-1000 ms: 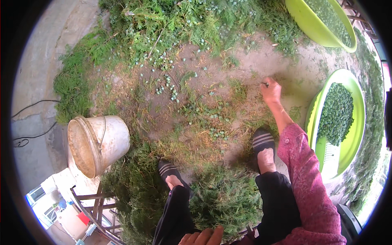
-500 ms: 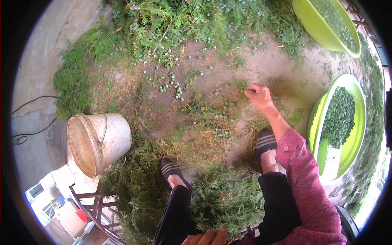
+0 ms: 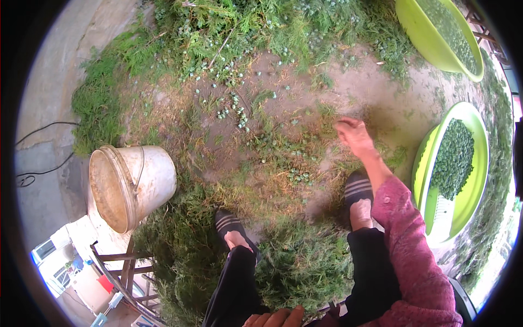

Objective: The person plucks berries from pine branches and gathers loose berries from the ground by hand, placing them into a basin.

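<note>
Right hand [image 3: 357, 136], bare, in a pink patterned long sleeve [image 3: 407, 240]: held forward above the ground, fingers loosely curled and slightly blurred; whether they grasp anything cannot be told. Left hand [image 3: 275, 317], bare: at the lower edge, only partly in view, fingers bent; whether they hold something cannot be told. Small round blue-green cones [image 3: 238, 111]: strewn over the ground to the left of the right hand, some in a loose cluster, others among yellowed plant scraps [image 3: 256, 193]. Feathery green conifer branches [image 3: 245, 32]: one broad heap across the top of the view, bearing more such cones; a further green pile of sprigs [image 3: 305, 264] lies between and around the feet. Oval lime-green plastic basin [image 3: 478, 180]: to the right of the right hand and well apart from it, holding a dense mass of darker green pieces [image 3: 453, 158]. Second lime-green plastic basin [image 3: 422, 41]: upper right, also with green contents. White plastic bucket [image 3: 157, 169], stained brown, with a wire handle: at the left, mouth toward the left of the view. Dark shoes with pale stripes [image 3: 233, 224]: one pair, worn, set apart on the ground. Thin black cable [image 3: 52, 168]: on grey paving [image 3: 41, 144], far left.
</note>
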{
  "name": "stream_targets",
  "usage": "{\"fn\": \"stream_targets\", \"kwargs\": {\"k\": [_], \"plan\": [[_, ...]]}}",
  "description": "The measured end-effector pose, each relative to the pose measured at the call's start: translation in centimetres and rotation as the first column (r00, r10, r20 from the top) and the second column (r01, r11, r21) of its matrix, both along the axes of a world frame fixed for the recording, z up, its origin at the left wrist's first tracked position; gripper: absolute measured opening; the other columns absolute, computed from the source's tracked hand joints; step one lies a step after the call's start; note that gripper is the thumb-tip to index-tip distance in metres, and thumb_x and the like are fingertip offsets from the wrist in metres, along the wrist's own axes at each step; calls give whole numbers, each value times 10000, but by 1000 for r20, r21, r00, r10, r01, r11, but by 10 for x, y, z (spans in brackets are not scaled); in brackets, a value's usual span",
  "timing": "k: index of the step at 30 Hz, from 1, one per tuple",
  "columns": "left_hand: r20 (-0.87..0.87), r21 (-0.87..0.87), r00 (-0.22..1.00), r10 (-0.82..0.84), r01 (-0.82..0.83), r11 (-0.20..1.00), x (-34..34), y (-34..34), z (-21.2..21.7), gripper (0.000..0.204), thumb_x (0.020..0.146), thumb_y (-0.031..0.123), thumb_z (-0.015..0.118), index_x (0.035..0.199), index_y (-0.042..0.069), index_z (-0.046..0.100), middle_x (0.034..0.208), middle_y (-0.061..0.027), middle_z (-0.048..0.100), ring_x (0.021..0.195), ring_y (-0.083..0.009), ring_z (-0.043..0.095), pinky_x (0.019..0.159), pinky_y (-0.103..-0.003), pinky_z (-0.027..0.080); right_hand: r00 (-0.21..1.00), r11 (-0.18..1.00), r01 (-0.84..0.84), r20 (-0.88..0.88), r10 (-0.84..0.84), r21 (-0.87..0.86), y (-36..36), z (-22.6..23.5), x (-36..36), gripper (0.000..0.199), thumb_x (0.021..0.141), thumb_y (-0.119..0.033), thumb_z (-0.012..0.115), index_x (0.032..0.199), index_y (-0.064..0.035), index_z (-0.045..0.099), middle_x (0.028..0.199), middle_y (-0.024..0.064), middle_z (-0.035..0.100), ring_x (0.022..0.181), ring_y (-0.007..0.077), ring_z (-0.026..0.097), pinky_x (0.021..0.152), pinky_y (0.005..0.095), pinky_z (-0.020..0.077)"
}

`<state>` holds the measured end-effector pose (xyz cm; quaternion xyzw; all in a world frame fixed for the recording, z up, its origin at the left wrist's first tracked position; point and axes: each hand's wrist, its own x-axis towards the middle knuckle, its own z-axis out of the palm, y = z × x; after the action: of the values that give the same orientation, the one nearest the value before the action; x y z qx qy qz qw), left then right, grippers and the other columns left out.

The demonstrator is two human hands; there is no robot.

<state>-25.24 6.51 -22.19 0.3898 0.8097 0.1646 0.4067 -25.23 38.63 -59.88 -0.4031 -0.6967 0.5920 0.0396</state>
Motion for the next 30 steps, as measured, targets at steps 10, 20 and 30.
{"fn": "stream_targets", "kwargs": {"k": [10, 20, 30], "plan": [[28, -2, 1000, 12, -12, 1000, 1, 4, 2, 471, 620, 125, 695, 1057, 34, 544, 919, -118, 596, 778, -267, 595, 668, -372, 477, 967, 799, 70, -157, -201, -598, 8, 24, -12, 64, 825, -110, 645, 816, -53, 619, 630, 4, 556, 500, 69, 476, 429, 193, 371], [37, 8, 999, 12, -12, 1000, 2, 4, 0, 479, 620, 108, 692, 1069, 34, 541, 930, -120, 596, 783, -266, 597, 665, -375, 477, 949, 980, -167, 286, 130, 107, -11, 24, -34, 214, 765, -260, 660, 801, -51, 638, 631, 53, 588, 531, 145, 540, 518, 292, 459], [34, 13, 999, 21, -21, 1000, -1, -5, -2, 487, 627, 113, 694, 1084, 32, 546, 933, -126, 597, 788, -264, 600, 681, -370, 482, 999, 918, 21, 53, 0, -396, -18, 49, -66, 162, 782, -175, 664, 875, -60, 600, 793, 40, 606, 655, 113, 549, 527, 252, 445]]}}
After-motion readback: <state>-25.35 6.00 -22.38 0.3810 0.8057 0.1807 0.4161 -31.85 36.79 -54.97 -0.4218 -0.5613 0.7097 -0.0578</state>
